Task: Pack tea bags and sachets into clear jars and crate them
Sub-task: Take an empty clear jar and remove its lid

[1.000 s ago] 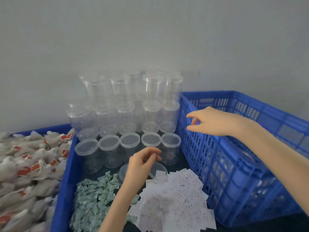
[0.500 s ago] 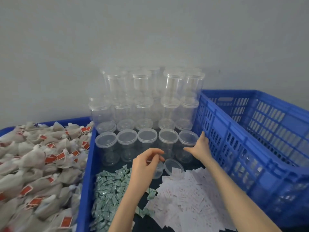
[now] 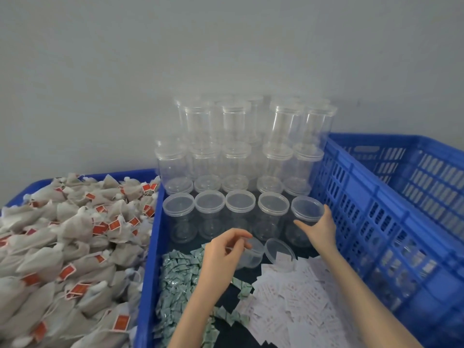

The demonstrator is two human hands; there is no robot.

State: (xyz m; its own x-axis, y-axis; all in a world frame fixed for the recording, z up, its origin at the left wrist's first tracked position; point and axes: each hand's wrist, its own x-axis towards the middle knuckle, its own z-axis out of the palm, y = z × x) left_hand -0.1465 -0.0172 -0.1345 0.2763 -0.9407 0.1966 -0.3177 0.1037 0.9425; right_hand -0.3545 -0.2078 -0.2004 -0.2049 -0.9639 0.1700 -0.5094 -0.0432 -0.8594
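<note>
Right hand point(image 3: 320, 228) grips lidded jar point(image 3: 305, 217), seemingly tilted.

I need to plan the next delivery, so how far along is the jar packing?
Done: a few jars, blurred, already sit in the blue slatted crate. In hand: the right hand grips a lidded clear jar; the left hand is at an open clear jar. Left: stacked empty jars, heaped tea bags, green sachets.

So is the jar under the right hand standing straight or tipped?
Tipped. The jar leans in the right hand: its lidded top faces the camera more than those of its neighbours in that row.
</note>
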